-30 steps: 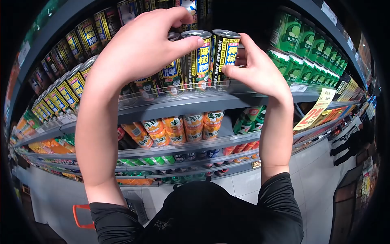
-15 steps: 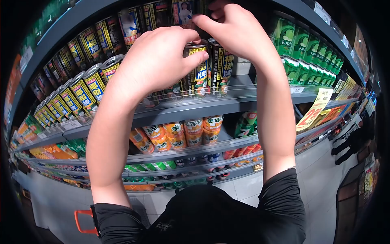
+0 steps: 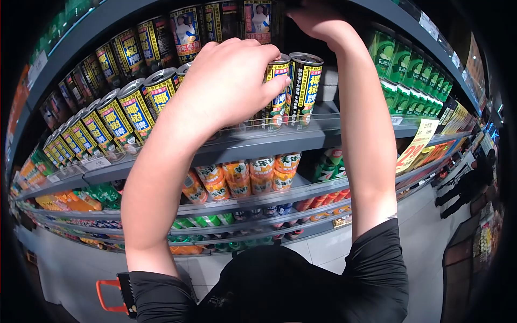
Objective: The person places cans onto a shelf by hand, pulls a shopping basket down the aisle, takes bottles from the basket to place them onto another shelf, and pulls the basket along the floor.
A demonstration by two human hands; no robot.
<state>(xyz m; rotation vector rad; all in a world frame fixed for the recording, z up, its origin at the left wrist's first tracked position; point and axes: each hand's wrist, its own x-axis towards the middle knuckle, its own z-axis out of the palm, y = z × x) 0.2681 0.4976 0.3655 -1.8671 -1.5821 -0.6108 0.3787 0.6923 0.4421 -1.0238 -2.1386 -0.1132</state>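
A yellow rectangular paper price sign with large red numerals (image 3: 417, 146) slants at a shelf's front edge; up and to the left of the sign stand two tiers of green cylindrical cans (image 3: 403, 63); above the sign is a small white rectangular label (image 3: 429, 26); well to its left are orange cylindrical containers with white patches (image 3: 237, 177); below it spreads a pale grey tiled floor (image 3: 417, 220); to its lower right is a person in dark clothing (image 3: 469, 184); far to its lower left shows an orange-red angular handle (image 3: 100, 295).
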